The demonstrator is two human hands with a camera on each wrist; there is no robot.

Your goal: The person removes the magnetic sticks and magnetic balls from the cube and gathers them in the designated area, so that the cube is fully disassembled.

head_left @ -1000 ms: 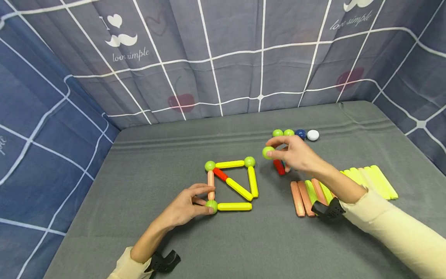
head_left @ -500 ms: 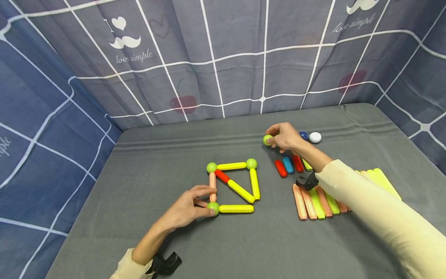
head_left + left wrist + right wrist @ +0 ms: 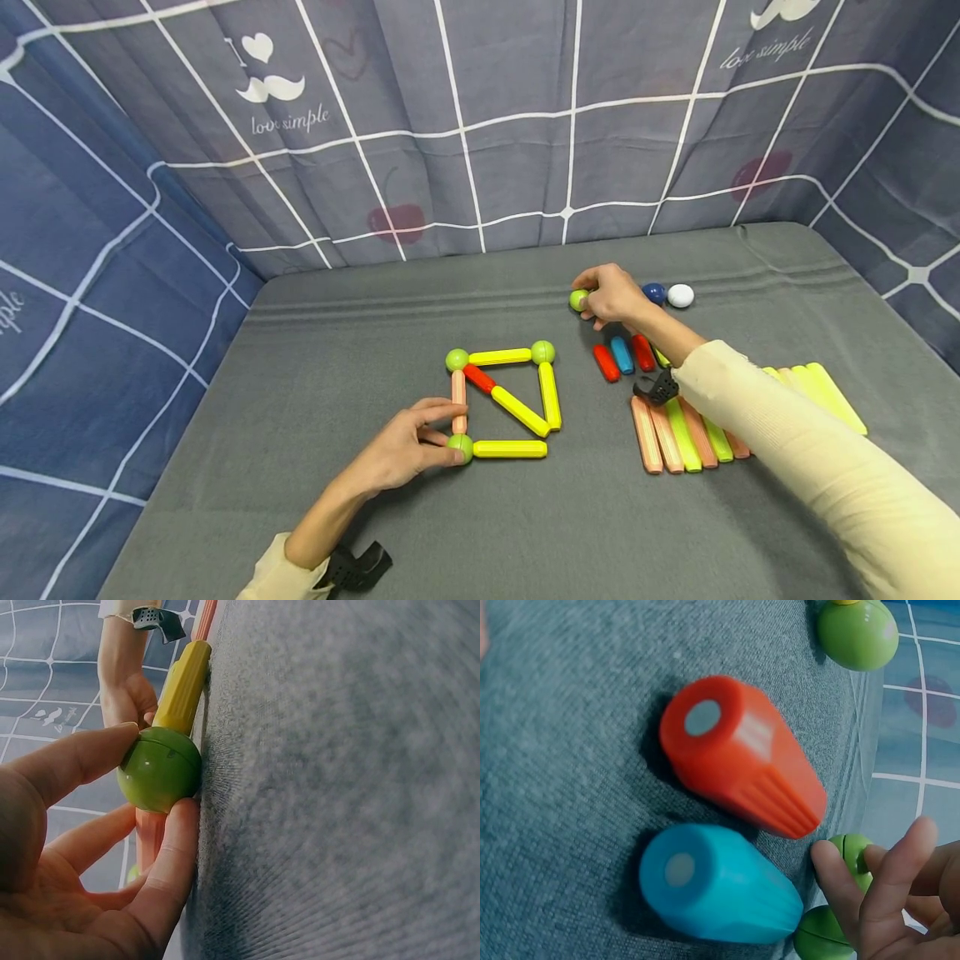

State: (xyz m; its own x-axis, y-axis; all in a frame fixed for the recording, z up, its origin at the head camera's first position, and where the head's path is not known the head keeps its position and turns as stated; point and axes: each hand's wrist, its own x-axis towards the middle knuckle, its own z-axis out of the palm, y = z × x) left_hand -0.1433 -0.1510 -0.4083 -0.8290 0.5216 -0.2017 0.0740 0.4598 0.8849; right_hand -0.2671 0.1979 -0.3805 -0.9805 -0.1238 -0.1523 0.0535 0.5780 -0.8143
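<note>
My left hand (image 3: 408,446) pinches a green ball (image 3: 159,769) between thumb and fingers at the near left corner of a flat stick figure. A peach stick (image 3: 459,400) and a yellow stick (image 3: 510,450) meet that ball. Two more green balls mark the far left corner (image 3: 457,360) and far right corner (image 3: 543,352). A short red stick (image 3: 480,379) and a yellow one (image 3: 521,412) form a diagonal. Farther right, my right hand (image 3: 611,296) pinches a green ball (image 3: 579,300) low over the cloth. Beside it another green ball (image 3: 821,934) shows in the right wrist view.
A blue ball (image 3: 653,293) and a white ball (image 3: 680,296) lie right of my right hand. Short red (image 3: 742,754) and blue (image 3: 720,885) sticks lie nearer. Rows of peach (image 3: 647,435) and yellow (image 3: 832,396) sticks lie partly under my right sleeve. A curtain hangs behind.
My right hand has carried its green ball away from me, toward the row of balls, and has stayed almost still over the last half second. My left hand keeps its place.
</note>
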